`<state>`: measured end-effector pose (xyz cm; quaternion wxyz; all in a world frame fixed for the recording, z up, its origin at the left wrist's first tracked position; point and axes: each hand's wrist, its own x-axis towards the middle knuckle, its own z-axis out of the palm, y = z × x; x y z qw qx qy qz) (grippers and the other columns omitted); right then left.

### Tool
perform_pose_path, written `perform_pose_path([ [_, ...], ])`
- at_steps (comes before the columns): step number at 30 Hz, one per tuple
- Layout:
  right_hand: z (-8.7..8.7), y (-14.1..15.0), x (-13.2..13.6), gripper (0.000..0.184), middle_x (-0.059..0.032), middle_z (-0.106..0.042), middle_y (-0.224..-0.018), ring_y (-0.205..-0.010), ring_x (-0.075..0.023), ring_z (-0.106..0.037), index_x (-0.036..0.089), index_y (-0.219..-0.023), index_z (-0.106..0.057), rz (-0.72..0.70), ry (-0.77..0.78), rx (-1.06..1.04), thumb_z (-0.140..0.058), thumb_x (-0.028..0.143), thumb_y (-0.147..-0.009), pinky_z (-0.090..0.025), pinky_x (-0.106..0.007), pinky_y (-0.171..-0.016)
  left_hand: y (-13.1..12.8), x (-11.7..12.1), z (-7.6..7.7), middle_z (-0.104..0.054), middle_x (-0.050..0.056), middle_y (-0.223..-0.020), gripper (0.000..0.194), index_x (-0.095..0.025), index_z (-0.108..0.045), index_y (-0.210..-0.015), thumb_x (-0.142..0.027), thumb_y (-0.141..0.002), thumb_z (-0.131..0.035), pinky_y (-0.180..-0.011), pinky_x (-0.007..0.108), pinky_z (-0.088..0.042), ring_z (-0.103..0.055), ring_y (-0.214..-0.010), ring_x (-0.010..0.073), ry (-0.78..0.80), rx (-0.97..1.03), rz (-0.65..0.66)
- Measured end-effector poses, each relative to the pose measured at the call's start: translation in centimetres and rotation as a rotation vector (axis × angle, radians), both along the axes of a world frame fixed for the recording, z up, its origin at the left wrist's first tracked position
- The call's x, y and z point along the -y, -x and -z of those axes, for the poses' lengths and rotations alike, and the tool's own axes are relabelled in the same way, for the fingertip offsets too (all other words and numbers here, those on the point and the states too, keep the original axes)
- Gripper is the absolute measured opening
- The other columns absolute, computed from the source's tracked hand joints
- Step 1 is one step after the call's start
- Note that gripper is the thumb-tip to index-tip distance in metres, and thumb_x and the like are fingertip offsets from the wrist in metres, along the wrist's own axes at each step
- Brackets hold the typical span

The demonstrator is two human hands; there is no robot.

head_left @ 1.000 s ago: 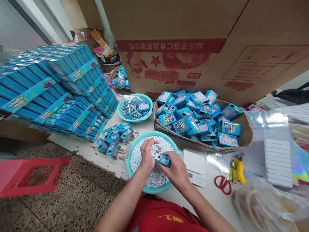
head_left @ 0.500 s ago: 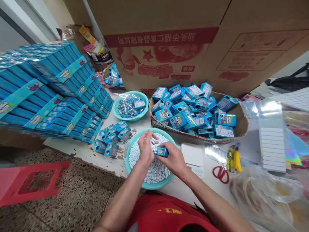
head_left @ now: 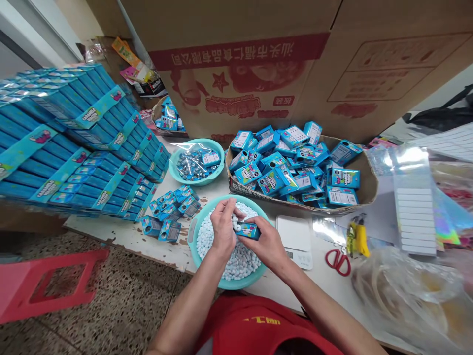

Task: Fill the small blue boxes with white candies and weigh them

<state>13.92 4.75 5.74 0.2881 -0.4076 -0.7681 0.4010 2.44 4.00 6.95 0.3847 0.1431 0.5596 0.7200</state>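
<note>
Teal plastic forms the basin (head_left: 194, 231) that sits at the near edge of the surface (head_left: 121, 234), filled with small pale-blue and white candies (head_left: 240, 259). Both hands work right over this basin. The right hand (head_left: 266, 244) is closed around a small blue box (head_left: 248, 230), holding it on its side just above the candies. The left hand (head_left: 223, 228) is curled with its fingertips gathered at the box's left end, touching it; whether it pinches candies there cannot be told.

Just left of the basin lies a small cluster of filled blue boxes (head_left: 170, 212), and farther left of it rise tall stacks of blue display cartons (head_left: 74, 143). Behind the basin, a second, smaller teal bowl (head_left: 196, 162) holds shiny silver-wrapped pieces and one blue box. Behind the basin and to its right, a shallow cardboard tray (head_left: 369, 185) is heaped with loose blue boxes. A large brown shipping carton (head_left: 295, 59) with red print stands behind that tray.

Just right of the basin rests a white scale (head_left: 295, 236), and beyond the scale lie red-handled scissors (head_left: 337, 260) and a yellow tool (head_left: 357, 238). A clear plastic bag (head_left: 410, 296) sits well to the basin's right. Down to the left of the basin, a red stool (head_left: 48, 283) stands on the speckled floor.
</note>
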Motion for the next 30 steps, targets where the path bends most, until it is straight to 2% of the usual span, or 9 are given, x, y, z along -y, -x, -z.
perform_pose_path([
  [7, -0.1, -0.1, 0.2, 0.024, -0.0029, -0.064, -0.09, -0.089, -0.0222, -0.059, 0.022, -0.092, -0.059, 0.025, 0.021, -0.04, -0.068, 0.022, -0.07, -0.044, -0.034, -0.078, 0.1, -0.2, -0.4, -0.055, -0.004, -0.055, 0.026, -0.015, -0.056, -0.076, -0.04, -0.074, -0.064, -0.051, 0.021, -0.043, -0.055, -0.047, 0.0098, -0.003, 0.041, -0.029],
  [12, 0.6, 0.4, 0.1, 0.027, -0.0032, -0.064, -0.094, -0.092, -0.0225, -0.059, 0.023, -0.095, -0.06, 0.057, 0.044, -0.086, -0.069, 0.023, -0.07, -0.045, -0.035, -0.081, -0.1, 0.0, -1.0, -0.057, -0.003, -0.058, 0.03, -0.017, -0.055, -0.083, -0.044, -0.074, -0.063, -0.052, 0.022, -0.046, -0.056, -0.048, 0.0105, 0.001, 0.069, 0.012],
  [16, 0.3, 0.1, 0.1, 0.029, -0.0031, -0.065, -0.096, -0.092, -0.0222, -0.06, 0.023, -0.097, -0.06, 0.048, 0.151, -0.151, -0.07, 0.026, -0.07, -0.046, -0.036, -0.083, 0.2, 0.3, -2.4, -0.057, -0.002, -0.057, 0.03, -0.017, -0.055, -0.083, -0.045, -0.076, -0.062, -0.052, 0.022, -0.047, -0.057, -0.05, 0.0114, -0.042, 0.068, 0.019],
  [18, -0.5, -0.8, 0.2, 0.029, -0.0032, -0.065, -0.095, -0.09, -0.0218, -0.061, 0.023, -0.094, -0.061, 0.057, 0.2, -0.189, -0.072, 0.031, -0.069, -0.047, -0.035, -0.081, 1.4, 0.3, -2.2, -0.058, -0.002, -0.057, 0.029, -0.017, -0.055, -0.085, -0.045, -0.078, -0.06, -0.055, 0.024, -0.048, -0.057, -0.05, 0.0115, -0.09, 0.014, -0.041],
  [20, -1.2, -2.1, 0.4, 0.031, -0.0038, -0.064, -0.096, -0.089, -0.0218, -0.061, 0.023, -0.094, -0.061, 0.101, 0.204, -0.223, -0.073, 0.034, -0.069, -0.048, -0.034, -0.08, 3.2, 0.1, -0.6, -0.059, -0.001, -0.06, 0.03, -0.018, -0.057, -0.086, -0.048, -0.081, -0.055, -0.058, 0.026, -0.049, -0.058, -0.054, 0.0126, -0.082, -0.121, -0.078],
  [22, -1.5, -3.4, 0.3, 0.032, -0.0043, -0.064, -0.097, -0.09, -0.0225, -0.06, 0.024, -0.095, -0.062, 0.158, 0.198, -0.227, -0.074, 0.037, -0.068, -0.049, -0.034, -0.08, 4.8, -0.1, 2.5, -0.063, 0.002, -0.068, 0.031, -0.019, -0.061, -0.084, -0.048, -0.082, -0.053, -0.066, 0.029, -0.05, -0.061, -0.066, 0.0155, 0.034, -0.359, -0.002],
  [26, -0.5, -4.9, 0.0, 0.031, -0.0043, -0.065, -0.092, -0.086, -0.0235, -0.061, 0.024, -0.093, -0.064, 0.193, 0.223, -0.17, -0.075, 0.038, -0.067, -0.05, -0.036, -0.078, 5.3, -0.5, 9.4, -0.065, 0.007, -0.105, 0.024, -0.02, -0.068, -0.091, -0.035, -0.086, -0.049, -0.097, 0.038, -0.04, -0.055, -0.104, 0.0215, 0.286, -0.95, 0.469],
  [28, 0.2, -5.0, -0.1, 0.033, -0.0047, -0.065, -0.095, -0.086, -0.0231, -0.061, 0.024, -0.095, -0.064, 0.208, 0.221, -0.164, -0.074, 0.039, -0.067, -0.05, -0.036, -0.078, 4.4, -0.3, 11.2, -0.059, 0.007, -0.118, 0.027, -0.022, -0.066, -0.103, -0.036, -0.088, -0.049, -0.101, 0.041, -0.035, -0.049, -0.113, 0.0231, 0.371, -1.146, 0.595],
  [30, 0.8, -5.0, 0.0, 0.035, -0.0047, -0.066, -0.093, -0.083, -0.0225, -0.061, 0.023, -0.095, -0.064, 0.235, 0.239, -0.152, -0.074, 0.041, -0.067, -0.05, -0.035, -0.076, 3.4, 0.2, 11.6, -0.056, 0.007, -0.119, 0.031, -0.024, -0.064, -0.108, -0.042, -0.087, -0.049, -0.097, 0.043, -0.037, -0.047, -0.112, 0.025, 0.487, -1.277, 0.641],
])
